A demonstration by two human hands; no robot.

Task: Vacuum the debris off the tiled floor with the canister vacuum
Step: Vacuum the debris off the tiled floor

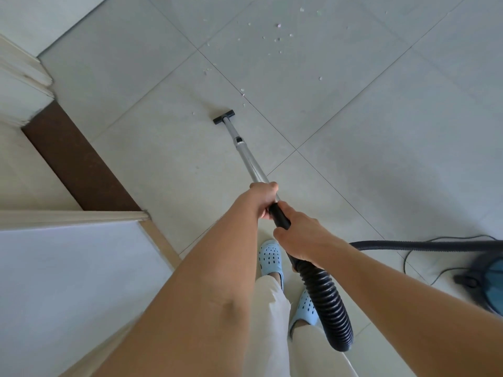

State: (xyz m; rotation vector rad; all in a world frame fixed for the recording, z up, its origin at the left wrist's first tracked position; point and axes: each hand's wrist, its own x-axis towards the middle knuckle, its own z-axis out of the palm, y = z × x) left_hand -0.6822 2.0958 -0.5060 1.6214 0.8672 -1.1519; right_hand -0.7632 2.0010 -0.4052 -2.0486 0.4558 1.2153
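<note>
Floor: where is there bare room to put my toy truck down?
Bare tiles lie right of the wand, between the debris and the hose. Also left of the nozzle, toward the brown strip. It is crowded by the canister and feet.

Your floor (353, 110) is pale grey-green tile w/ thin dark grout lines, and the debris (277, 39) on it is white w/ a few pinkish bits. You've got a silver wand (246, 156) ending in a black floor head (223, 117), a black handle (279, 216), a black ribbed hose (328, 303) and a teal canister (490, 281). Your clogs (270, 255) are light blue w/ dark holes, trousers (268, 317) off-white, threshold strip (79, 159) dark brown.
</note>
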